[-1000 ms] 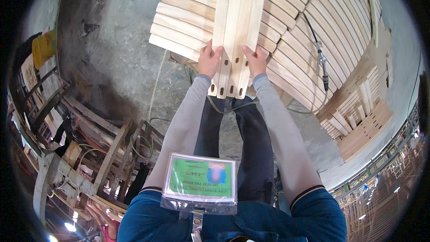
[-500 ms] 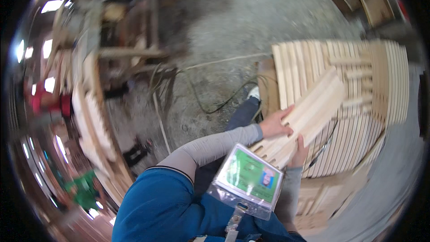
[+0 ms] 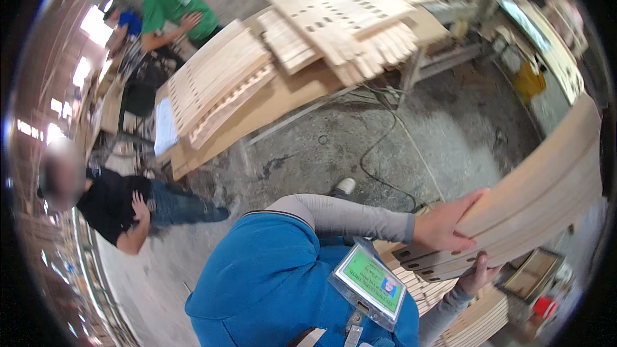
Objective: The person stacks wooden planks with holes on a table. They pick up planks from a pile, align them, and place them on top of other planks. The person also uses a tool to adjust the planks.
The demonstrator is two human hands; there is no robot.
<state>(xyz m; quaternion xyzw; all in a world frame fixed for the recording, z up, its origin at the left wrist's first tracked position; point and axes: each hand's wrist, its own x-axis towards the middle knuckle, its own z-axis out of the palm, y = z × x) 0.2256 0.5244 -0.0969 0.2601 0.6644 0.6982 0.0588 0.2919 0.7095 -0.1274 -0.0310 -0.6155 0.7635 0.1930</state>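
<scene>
At the person's right side, above a spread of slats (image 3: 475,322), a bundle of long pale boards (image 3: 533,199) lies across both hands. Near end close to the body, showing a few dark slots (image 3: 432,275); far end runs off toward the right rim, bent by the lens. Board count: cannot tell.

Left hand (image 3: 443,223) clamped on the bundle's far long edge, thumb over the upper face. Right hand (image 3: 479,275) closed on the opposite long edge, thumb up; its fingers underneath are hidden. Both grips sit toward the slotted end, so most of the length reaches out beyond them.

Handling, as I judge it: squeeze evenly from both edges so the middle boards cannot slide out. Hands a little further along would balance the load better. Slotted ends best flush, thumbs clear of the slots. The long end swings wide on a turn; slow turning seems wise.

Surroundings: worktable (image 3: 260,127) to the front left, bearing a slotted stack (image 3: 222,71) and a second stack (image 3: 360,6). Co-worker in green (image 3: 183,9) behind it, co-worker in a dark shirt (image 3: 114,209) at left. Cable (image 3: 366,159) loops over the floor near the person's shoe (image 3: 346,186): a likely trip, worth stepping round.
</scene>
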